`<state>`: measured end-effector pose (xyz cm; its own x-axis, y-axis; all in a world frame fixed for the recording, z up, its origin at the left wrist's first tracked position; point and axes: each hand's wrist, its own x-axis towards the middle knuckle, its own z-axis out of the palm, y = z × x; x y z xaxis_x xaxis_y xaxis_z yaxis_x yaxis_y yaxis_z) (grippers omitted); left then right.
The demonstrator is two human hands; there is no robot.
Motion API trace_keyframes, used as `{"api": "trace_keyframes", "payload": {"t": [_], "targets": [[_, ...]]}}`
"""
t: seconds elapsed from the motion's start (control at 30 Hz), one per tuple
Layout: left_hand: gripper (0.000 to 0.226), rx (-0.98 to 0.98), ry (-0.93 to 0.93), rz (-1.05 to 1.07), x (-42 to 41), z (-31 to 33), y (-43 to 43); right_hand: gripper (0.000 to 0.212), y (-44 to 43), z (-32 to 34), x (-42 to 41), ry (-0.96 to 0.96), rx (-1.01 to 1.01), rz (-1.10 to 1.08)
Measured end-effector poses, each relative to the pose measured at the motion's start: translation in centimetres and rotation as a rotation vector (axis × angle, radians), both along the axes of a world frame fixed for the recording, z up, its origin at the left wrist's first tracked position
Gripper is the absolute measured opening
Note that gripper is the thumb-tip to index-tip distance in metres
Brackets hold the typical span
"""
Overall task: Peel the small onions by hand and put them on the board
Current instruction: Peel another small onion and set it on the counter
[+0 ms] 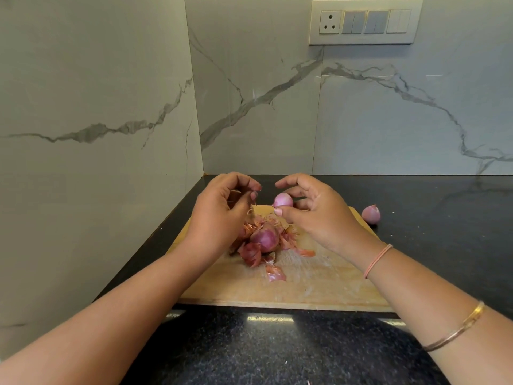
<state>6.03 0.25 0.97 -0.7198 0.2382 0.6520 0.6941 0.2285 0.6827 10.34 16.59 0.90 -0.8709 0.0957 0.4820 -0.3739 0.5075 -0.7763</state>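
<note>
1. From the head view, we see the right grip (319, 215) clamped on a pale peeled onion (282, 200), pinched between thumb and fingertips above the far edge of the wooden board (319, 284).
2. The left grip (219, 215) hangs just beside it with its fingers curled toward the thumb. We cannot tell whether it pinches a sliver of skin or nothing.
3. Below and between the two, a darker purple onion (265, 238) lies on the board among loose skins (251, 254).
4. A third onion (371, 213) rests on the dark desk (277, 351), just off the board's far right corner.
5. The board sits toward the desk's far left corner, where the marble walls meet. A switch panel (363, 22) is on the back wall.
</note>
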Motion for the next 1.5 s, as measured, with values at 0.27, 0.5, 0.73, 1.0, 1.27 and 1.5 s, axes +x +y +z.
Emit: {"api": "trace_keyframes", "payload": {"t": [0.27, 0.5, 0.73, 1.0, 1.27, 1.5], "targets": [[0.031, -0.089, 0.036, 0.015, 0.0, -0.3, 0.0, 0.027, 0.2, 0.3, 0.3, -0.038, 0.179, -0.095], [0.016, -0.141, 0.076, -0.023, 0.2, -0.3, 0.0, 0.033, -0.2, 0.4, 0.4, -0.015, 0.141, -0.055], [0.014, -0.134, 0.109, 0.005, 0.4, -0.4, 0.1, 0.033, -0.5, 0.5, 0.4, 0.021, 0.118, -0.034], [0.029, -0.086, 0.029, 0.046, 0.7, -0.1, 0.3, 0.03, -0.8, 0.4, 0.5, 0.019, 0.045, 0.015], [0.037, 0.099, -0.248, -0.163, 0.7, 0.6, 0.2, 0.032, -0.7, 0.6, 0.5, -0.035, -0.015, 0.113], [0.028, 0.177, -0.328, -0.223, 0.2, 1.0, -0.3, 0.028, 0.0, 1.3, 0.8, -0.111, -0.28, 0.276]]}}
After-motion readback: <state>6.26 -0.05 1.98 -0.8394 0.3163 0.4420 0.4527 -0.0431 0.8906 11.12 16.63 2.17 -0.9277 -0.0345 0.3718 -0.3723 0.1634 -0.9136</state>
